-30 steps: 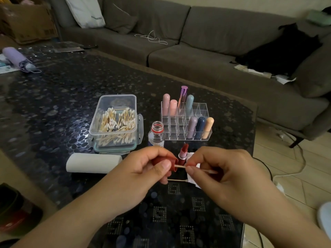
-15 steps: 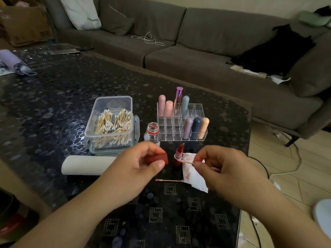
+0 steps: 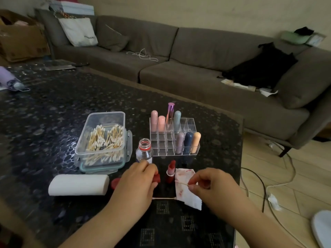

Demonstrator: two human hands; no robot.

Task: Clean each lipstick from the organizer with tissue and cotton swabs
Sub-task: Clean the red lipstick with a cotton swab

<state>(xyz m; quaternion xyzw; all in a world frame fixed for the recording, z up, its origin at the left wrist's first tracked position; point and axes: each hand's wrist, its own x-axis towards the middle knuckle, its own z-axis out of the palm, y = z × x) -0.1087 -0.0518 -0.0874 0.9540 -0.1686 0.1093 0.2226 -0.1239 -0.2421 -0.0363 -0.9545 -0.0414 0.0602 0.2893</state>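
An uncapped red lipstick [image 3: 171, 171] stands upright on the dark table, between my hands. My left hand [image 3: 139, 183] grips its red cap [image 3: 156, 178] just left of it. My right hand [image 3: 213, 187] pinches a cotton swab [image 3: 181, 183] over a stained tissue [image 3: 186, 187] lying right of the lipstick. Another swab [image 3: 163, 198] lies on the table in front. The clear organizer [image 3: 189, 122] behind holds several capped lipsticks. A clear box of cotton swabs [image 3: 103, 140] stands at the left.
A small open bottle [image 3: 144, 152] stands between the swab box and the organizer. A white tissue roll [image 3: 78, 184] lies to the left, with a small red lid [image 3: 114, 183] beside it. The table's right edge [image 3: 240, 176] is close, with cables on the floor beyond. A grey sofa stands behind.
Both hands have lowered toward the table. The right hand drew the swab away from the lipstick to over the tissue. The left hand moved left with the cap.
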